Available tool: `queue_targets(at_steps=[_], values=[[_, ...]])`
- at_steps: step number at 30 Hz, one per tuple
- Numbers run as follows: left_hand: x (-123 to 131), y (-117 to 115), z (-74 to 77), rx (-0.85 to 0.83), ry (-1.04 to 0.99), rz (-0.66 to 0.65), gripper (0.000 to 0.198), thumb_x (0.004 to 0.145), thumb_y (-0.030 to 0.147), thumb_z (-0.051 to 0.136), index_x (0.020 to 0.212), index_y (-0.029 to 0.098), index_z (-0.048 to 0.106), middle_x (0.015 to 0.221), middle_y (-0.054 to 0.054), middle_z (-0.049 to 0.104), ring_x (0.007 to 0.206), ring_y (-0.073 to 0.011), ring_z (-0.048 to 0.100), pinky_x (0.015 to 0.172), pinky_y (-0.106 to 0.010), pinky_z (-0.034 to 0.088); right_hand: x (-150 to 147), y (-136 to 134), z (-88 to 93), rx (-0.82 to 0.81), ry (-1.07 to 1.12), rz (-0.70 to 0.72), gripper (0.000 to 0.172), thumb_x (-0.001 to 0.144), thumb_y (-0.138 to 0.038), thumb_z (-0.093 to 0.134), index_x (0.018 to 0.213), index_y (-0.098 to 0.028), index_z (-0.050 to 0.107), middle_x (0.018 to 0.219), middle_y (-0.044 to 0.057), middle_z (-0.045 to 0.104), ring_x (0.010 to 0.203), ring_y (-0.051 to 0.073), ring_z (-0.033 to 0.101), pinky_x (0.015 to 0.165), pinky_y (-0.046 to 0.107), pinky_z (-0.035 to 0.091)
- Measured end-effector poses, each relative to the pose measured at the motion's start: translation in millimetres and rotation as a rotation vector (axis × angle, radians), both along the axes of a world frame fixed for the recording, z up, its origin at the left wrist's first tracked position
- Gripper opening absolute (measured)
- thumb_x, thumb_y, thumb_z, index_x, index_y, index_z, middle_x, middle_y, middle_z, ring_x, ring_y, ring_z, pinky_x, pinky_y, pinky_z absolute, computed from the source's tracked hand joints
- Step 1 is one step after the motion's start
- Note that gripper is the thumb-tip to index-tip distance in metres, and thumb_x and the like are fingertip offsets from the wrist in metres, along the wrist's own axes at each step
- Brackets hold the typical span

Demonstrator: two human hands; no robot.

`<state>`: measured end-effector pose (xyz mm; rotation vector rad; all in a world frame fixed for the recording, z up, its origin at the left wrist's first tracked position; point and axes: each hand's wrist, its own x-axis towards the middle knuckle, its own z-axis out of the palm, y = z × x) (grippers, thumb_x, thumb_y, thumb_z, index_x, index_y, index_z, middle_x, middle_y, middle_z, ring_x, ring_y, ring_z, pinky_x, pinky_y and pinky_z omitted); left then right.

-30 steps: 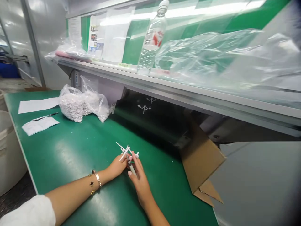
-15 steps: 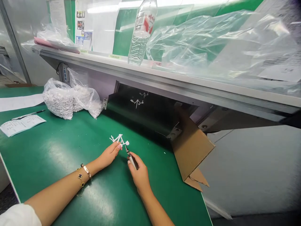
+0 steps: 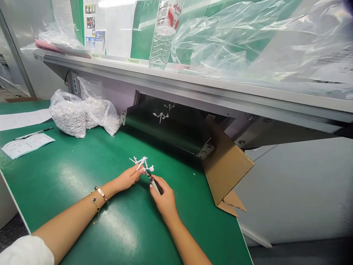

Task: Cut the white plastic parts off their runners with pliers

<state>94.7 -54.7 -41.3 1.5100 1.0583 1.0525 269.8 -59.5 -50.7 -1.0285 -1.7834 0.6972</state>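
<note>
My left hand pinches a small white branched plastic piece, with thin arms and round discs at its ends, above the green table. In my right hand are nippers with light and dark handles. Their jaws point up and left and meet the white piece near a disc at its right end. Whether the jaws are closed on it I cannot tell. The fingertips of my left hand hide part of the piece.
Clear bags of small white pieces stand at the back left, near a paper slip and a pen. A dark tray holds two white branched pieces. Cardboard flanks it. Overhead, a shelf carries a water bottle.
The nippers' tips have come up against the white piece, close to its right disc. My left hand and the piece have shifted slightly to the right. The camera view has tilted down a little.
</note>
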Motion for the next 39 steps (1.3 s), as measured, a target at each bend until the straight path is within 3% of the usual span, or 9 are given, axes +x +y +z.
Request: queue_targets(at_steps=[6, 12, 21, 25, 28, 30, 33, 36, 39], values=[[-0.6, -1.6, -0.8, -0.005, 0.041, -0.01, 0.041, 0.085, 0.059, 0.035, 0.083, 0.02, 0.046, 0.053, 0.007, 0.033, 0.048, -0.009, 0.029, 0.047, -0.021, 0.027, 5.7, 2.7, -1.6, 0.114, -0.15, -0.05, 0.03, 0.072, -0.017, 0.049, 0.096, -0.022, 0.066, 0.092, 0.003, 0.066, 0.084, 0.018, 0.063, 0.079, 0.03, 0.05], [-1.1, -2.6, 1.5, 0.04, 0.087, 0.0, 0.039, 0.086, 0.056, 0.036, 0.079, 0.019, 0.045, 0.054, 0.006, 0.035, 0.05, -0.0094, 0.032, 0.051, -0.022, 0.03, 5.8, 1.7, -1.3, 0.177, -0.27, -0.091, 0.03, 0.071, -0.016, 0.048, 0.094, -0.023, 0.066, 0.089, 0.002, 0.067, 0.081, 0.017, 0.063, 0.072, 0.026, 0.05], [-8.9, -0.8, 4.3, 0.074, 0.162, -0.063, 0.035, 0.088, 0.049, 0.034, 0.081, 0.018, 0.047, 0.055, 0.006, 0.034, 0.052, -0.0097, 0.033, 0.053, -0.023, 0.03, 8.0, 5.0, -4.6, 0.209, -0.299, -0.07, 0.03, 0.07, -0.015, 0.049, 0.093, -0.024, 0.066, 0.086, 0.0, 0.067, 0.075, 0.015, 0.062, 0.068, 0.024, 0.048], [-9.2, 2.2, -1.1, -0.088, -0.017, -0.06, 0.029, 0.086, 0.043, 0.039, 0.073, 0.018, 0.045, 0.054, 0.007, 0.032, 0.046, -0.007, 0.028, 0.044, -0.02, 0.023, 8.3, 6.7, -4.8, 0.19, -0.219, 0.028, 0.028, 0.07, -0.015, 0.05, 0.093, -0.022, 0.065, 0.082, 0.0, 0.065, 0.07, 0.013, 0.061, 0.066, 0.023, 0.048], [-7.9, 5.1, -1.3, -0.215, -0.262, -0.001, 0.018, 0.081, 0.031, 0.043, 0.069, 0.018, 0.044, 0.054, 0.007, 0.032, 0.041, -0.0047, 0.023, 0.038, -0.018, 0.019, 8.7, 7.9, -3.0, 0.192, -0.158, 0.018, 0.03, 0.073, -0.017, 0.05, 0.101, -0.021, 0.062, 0.09, 0.003, 0.063, 0.079, 0.016, 0.06, 0.074, 0.026, 0.048], [-6.5, 6.2, 1.2, -0.267, -0.424, 0.075, 0.012, 0.078, 0.026, 0.044, 0.072, 0.017, 0.047, 0.057, 0.005, 0.038, 0.04, -0.0044, 0.026, 0.036, -0.017, 0.021, 10.1, 10.5, -3.8, 0.166, -0.107, -0.035, 0.033, 0.074, -0.019, 0.049, 0.106, -0.021, 0.058, 0.097, 0.005, 0.061, 0.088, 0.018, 0.058, 0.081, 0.03, 0.047], [-5.1, 7.8, 5.1, -0.357, -0.607, 0.183, 0.01, 0.075, 0.021, 0.05, 0.079, 0.013, 0.055, 0.07, -0.002, 0.052, 0.048, -0.0057, 0.041, 0.04, -0.018, 0.033, 13.8, 17.2, -9.5, 0.061, -0.019, -0.141, 0.034, 0.075, -0.025, 0.047, 0.108, -0.019, 0.055, 0.1, 0.008, 0.057, 0.091, 0.02, 0.056, 0.082, 0.034, 0.047], [-5.2, 10.3, 4.2, -0.402, -0.678, 0.251, 0.012, 0.073, 0.017, 0.056, 0.082, 0.01, 0.059, 0.079, -0.005, 0.055, 0.057, -0.0064, 0.048, 0.05, -0.018, 0.041, 16.7, 23.1, -15.6, -0.031, 0.028, -0.214, 0.032, 0.075, -0.028, 0.047, 0.106, -0.019, 0.053, 0.099, 0.008, 0.055, 0.088, 0.021, 0.056, 0.078, 0.035, 0.048], [-5.4, 12.0, -0.2, -0.339, -0.637, 0.27, 0.01, 0.071, 0.014, 0.054, 0.079, 0.01, 0.059, 0.067, 0.001, 0.048, 0.05, -0.0035, 0.039, 0.044, -0.015, 0.032, 16.3, 24.8, -16.3, -0.003, -0.013, -0.18, 0.031, 0.072, -0.023, 0.048, 0.103, -0.021, 0.055, 0.103, 0.008, 0.054, 0.093, 0.021, 0.055, 0.085, 0.037, 0.046]])
